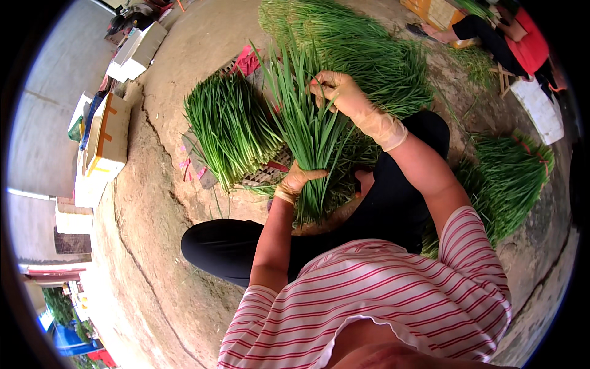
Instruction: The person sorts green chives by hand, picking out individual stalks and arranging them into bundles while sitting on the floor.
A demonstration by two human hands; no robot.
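Observation:
My left hand [298, 181], in a thin pale glove, is wrapped round the lower part of a bunch of garlic chives [310, 132]. The bunch stands tilted in front of me, its long flat leaves fanning upward. At the bunch's upper right side, my gloved right hand [344, 95] has its fingers bent and pinched on chive leaves; its fingertips are partly hidden. Just left of the held bunch, a neat pile of cut chives [230, 132] lies with its pale stems toward me, on a low slatted support [267, 175].
A large heap of chives [369, 58] spreads beyond my right hand. Tied chives [507, 184] lie at the right. White foam boxes [138, 52] line the left wall. A person in red [528, 43] sits at the far right, near another foam box [538, 111]. Cracks run across the concrete floor [147, 246].

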